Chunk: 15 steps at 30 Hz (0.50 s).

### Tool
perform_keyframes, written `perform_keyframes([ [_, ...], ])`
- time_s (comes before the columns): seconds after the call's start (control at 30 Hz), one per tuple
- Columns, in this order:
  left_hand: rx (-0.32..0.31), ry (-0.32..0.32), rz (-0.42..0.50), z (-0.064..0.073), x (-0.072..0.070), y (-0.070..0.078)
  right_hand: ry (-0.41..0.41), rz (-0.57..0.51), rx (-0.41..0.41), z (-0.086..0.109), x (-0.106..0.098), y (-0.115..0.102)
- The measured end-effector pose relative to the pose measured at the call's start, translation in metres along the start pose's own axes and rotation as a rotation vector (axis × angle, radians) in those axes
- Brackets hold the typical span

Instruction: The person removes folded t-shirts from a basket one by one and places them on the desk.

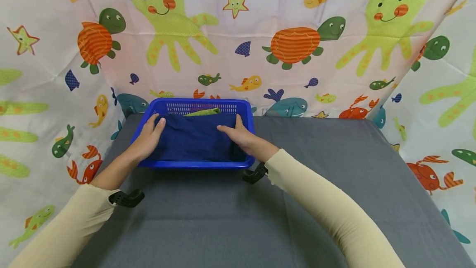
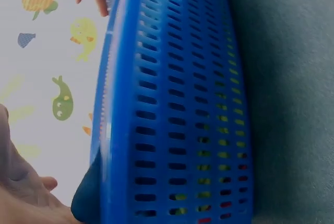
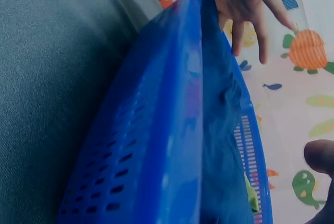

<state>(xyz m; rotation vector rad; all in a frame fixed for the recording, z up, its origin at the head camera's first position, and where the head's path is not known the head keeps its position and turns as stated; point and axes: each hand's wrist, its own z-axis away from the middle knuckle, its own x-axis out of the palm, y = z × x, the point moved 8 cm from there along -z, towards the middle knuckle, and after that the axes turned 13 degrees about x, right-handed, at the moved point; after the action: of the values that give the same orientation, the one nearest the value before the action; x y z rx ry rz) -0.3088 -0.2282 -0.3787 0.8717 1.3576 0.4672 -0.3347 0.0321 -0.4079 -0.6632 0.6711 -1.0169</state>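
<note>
A blue plastic basket [image 1: 193,164] with slotted walls stands at the back left of the table. Folded navy cloth [image 1: 193,137] fills most of it, and a bit of lime-green cloth [image 1: 204,112] shows behind. My left hand [image 1: 148,135] is over the basket's left end, fingers spread, by the navy cloth's edge. At the opposite end is my right hand [image 1: 243,135], thumb pointing inward over the cloth. Neither hand grips anything; whether they touch the cloth is unclear. Through the slots in the left wrist view, green and red material [image 2: 204,220] shows low inside.
Grey cloth covers the table [image 1: 334,177]. A curtain [image 1: 256,20] printed with sea animals hangs behind the basket and along both sides. Each wrist carries a black strap device, the left one [image 1: 127,198] and the right one [image 1: 255,173].
</note>
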Motion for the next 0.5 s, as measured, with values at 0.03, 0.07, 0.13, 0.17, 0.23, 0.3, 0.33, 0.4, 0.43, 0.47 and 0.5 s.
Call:
perform_keyframes([
  [0.03, -0.003, 0.009, 0.034, 0.000, -0.001, 0.000, -0.003, -0.023, 0.005, 0.000, -0.002, 0.000],
  [0.07, -0.009, 0.017, 0.073, 0.000, -0.002, 0.000, -0.009, -0.047, 0.012, 0.000, -0.003, 0.001],
  [0.13, -0.037, 0.032, 0.154, 0.000, -0.004, -0.001, -0.026, -0.086, 0.025, 0.000, -0.006, 0.001],
  [0.17, -0.053, 0.039, 0.194, 0.000, -0.005, -0.002, -0.036, -0.102, 0.028, 0.000, -0.006, 0.001],
  [0.23, -0.079, 0.053, 0.262, 0.000, -0.006, -0.004, -0.053, -0.117, 0.027, 0.000, -0.007, 0.001],
  [0.3, -0.099, 0.061, 0.302, 0.000, -0.006, -0.004, -0.061, -0.109, 0.015, 0.001, -0.005, 0.000],
  [0.33, -0.101, 0.060, 0.309, 0.001, -0.006, -0.004, -0.056, -0.093, 0.009, 0.002, -0.004, 0.000],
  [0.4, -0.103, 0.055, 0.308, 0.001, -0.005, -0.003, -0.034, -0.053, 0.002, 0.003, -0.002, -0.001],
  [0.43, -0.100, 0.054, 0.305, 0.000, -0.004, -0.003, -0.023, -0.033, 0.007, 0.003, 0.000, -0.001],
  [0.47, -0.097, 0.053, 0.304, 0.000, -0.004, -0.002, -0.009, -0.012, 0.013, 0.004, 0.002, -0.001],
  [0.5, -0.093, 0.051, 0.303, 0.000, -0.003, -0.002, 0.000, 0.004, 0.023, 0.004, 0.004, -0.001],
])
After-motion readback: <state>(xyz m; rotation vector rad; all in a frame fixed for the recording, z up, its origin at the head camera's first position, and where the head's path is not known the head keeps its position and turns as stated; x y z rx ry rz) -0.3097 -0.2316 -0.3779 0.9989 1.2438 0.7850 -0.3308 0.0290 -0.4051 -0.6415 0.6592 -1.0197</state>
